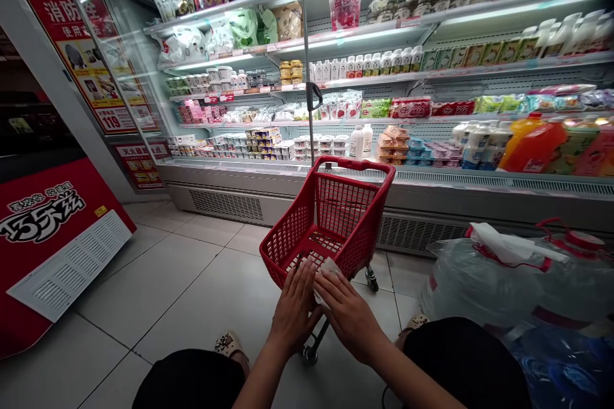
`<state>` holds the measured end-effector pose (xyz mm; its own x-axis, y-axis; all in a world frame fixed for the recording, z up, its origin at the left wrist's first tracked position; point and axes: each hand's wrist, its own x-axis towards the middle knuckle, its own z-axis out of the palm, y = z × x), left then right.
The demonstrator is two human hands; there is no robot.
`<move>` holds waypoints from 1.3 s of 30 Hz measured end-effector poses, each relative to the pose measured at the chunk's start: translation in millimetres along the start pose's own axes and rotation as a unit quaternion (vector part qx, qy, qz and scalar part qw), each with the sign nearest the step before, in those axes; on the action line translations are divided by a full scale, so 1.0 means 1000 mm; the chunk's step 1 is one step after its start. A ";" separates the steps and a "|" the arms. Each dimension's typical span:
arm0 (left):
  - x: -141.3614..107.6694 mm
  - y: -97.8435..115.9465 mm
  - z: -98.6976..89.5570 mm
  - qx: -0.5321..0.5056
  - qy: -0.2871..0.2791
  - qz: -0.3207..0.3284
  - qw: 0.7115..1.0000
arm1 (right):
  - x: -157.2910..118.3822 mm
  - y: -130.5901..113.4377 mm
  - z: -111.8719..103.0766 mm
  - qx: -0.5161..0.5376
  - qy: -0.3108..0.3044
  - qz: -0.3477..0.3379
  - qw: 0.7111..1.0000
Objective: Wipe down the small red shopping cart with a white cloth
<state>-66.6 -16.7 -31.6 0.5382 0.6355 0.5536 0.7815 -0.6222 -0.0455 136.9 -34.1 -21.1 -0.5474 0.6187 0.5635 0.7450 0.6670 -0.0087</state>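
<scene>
A small red plastic shopping cart (352, 255) stands in front of me, its near edge under both of my hands. My left hand (295, 307) rests over that rim, fingers forward across it and thumb on the near side. Close beside it, my right hand (348, 310) presses a white tissue or cloth (329, 266) against the same edge. The cloth shows at the fingertips and below the palm; the rest is covered by the hand. Inside, the cart's latticed basket floor is visible.
A lit refrigerated shelf (288, 169) with dairy and drinks runs behind the cart. Large wrapped water bottles (489, 281) stand on the right, and a red freezer cabinet (62, 236) on the left. A thin metal pole (307, 32) rises behind the cart. Pale tiles (192, 281) cover the floor.
</scene>
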 end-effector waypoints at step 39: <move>0.030 0.004 -0.004 0.024 -0.028 -0.022 0.999 | -0.071 0.060 -0.007 -0.109 0.056 0.225 0.967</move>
<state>-48.3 -2.2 -12.3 0.5190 0.6870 0.5086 0.8180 -0.5719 -0.0624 222.9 -40.6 -55.5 -0.1135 0.7686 0.6295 0.9674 0.2300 -0.1064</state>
